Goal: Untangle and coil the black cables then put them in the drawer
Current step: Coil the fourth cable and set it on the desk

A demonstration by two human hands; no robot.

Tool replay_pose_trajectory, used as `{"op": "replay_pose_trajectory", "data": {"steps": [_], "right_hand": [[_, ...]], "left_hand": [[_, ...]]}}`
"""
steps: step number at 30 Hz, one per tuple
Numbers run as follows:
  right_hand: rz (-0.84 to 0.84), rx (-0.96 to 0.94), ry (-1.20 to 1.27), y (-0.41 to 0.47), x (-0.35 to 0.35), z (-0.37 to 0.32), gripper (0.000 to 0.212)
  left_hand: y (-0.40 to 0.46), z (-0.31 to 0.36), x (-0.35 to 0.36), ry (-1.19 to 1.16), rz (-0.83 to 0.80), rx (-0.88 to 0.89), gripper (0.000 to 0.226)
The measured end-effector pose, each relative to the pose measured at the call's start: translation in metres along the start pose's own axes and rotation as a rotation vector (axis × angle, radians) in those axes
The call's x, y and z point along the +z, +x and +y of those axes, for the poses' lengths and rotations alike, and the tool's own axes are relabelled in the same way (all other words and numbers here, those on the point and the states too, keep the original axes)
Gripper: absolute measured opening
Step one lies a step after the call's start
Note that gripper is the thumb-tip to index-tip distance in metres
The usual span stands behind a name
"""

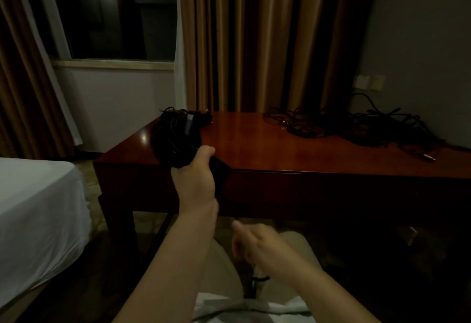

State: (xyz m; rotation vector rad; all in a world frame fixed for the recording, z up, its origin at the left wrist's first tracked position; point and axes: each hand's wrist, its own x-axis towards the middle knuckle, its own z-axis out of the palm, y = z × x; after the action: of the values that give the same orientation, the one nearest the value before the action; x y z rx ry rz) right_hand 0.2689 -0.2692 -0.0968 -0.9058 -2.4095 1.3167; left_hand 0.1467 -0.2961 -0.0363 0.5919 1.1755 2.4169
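Observation:
My left hand (195, 177) grips a coiled bundle of black cable (175, 139) and holds it up over the left front edge of the dark red wooden desk (254, 142). A pale plug shows at the top of that coil. A tangled heap of black cables (356, 126) lies on the desk's far right, by the wall, with one plug end (429, 157) trailing toward the front. My right hand (257, 243) hangs lower, over my lap, fingers loosely curled and holding nothing. The desk's drawer front (318, 192) under the top is shut and dark.
A bed with a white sheet (38, 208) stands at the left. Brown curtains (254, 37) and a dark window (112, 12) are behind the desk. A wall socket (368, 82) sits above the tangled heap.

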Motion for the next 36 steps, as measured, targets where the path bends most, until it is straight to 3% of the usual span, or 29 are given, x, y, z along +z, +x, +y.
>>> {"op": "replay_pose_trajectory", "data": {"steps": [3, 6, 9, 11, 16, 21, 25, 29, 32, 36], "right_hand": [[0.066, -0.156, -0.281, -0.011, -0.010, -0.022, 0.026], [0.144, -0.250, -0.410, -0.021, -0.039, -0.043, 0.016], [0.153, -0.258, -0.393, -0.023, -0.058, -0.047, 0.011], [0.192, -0.269, -0.366, -0.023, -0.066, -0.046, 0.014], [0.184, -0.297, -0.364, -0.023, -0.080, -0.049, 0.019], [0.113, -0.289, -0.184, -0.018, -0.100, -0.045, 0.012], [0.166, -0.312, 0.091, -0.013, -0.102, -0.030, 0.007], [0.216, -0.332, 0.351, -0.003, -0.093, -0.013, 0.019], [0.190, -0.302, 0.446, 0.006, -0.074, -0.006, 0.032], [0.069, -0.256, 0.433, 0.013, -0.050, -0.010, 0.042]], "left_hand": [[0.007, -0.009, -0.012, 0.554, -0.103, 0.302, 0.021], [0.000, -0.024, -0.025, 0.917, -0.333, 0.281, 0.019], [-0.008, -0.018, -0.024, 0.783, -0.467, 0.004, 0.020], [-0.014, -0.014, -0.021, 0.781, -0.544, -0.116, 0.035], [-0.021, -0.013, -0.026, 0.736, -0.837, -0.333, 0.063], [-0.022, -0.011, -0.028, 0.721, -1.052, -0.420, 0.055], [-0.023, -0.012, -0.032, 0.475, -0.983, -0.478, 0.048], [-0.024, -0.012, -0.037, 0.178, -0.993, -0.510, 0.070], [-0.022, -0.013, -0.028, 0.092, -0.981, -0.348, 0.051], [-0.020, -0.014, -0.018, -0.124, -0.907, -0.381, 0.047]]}}
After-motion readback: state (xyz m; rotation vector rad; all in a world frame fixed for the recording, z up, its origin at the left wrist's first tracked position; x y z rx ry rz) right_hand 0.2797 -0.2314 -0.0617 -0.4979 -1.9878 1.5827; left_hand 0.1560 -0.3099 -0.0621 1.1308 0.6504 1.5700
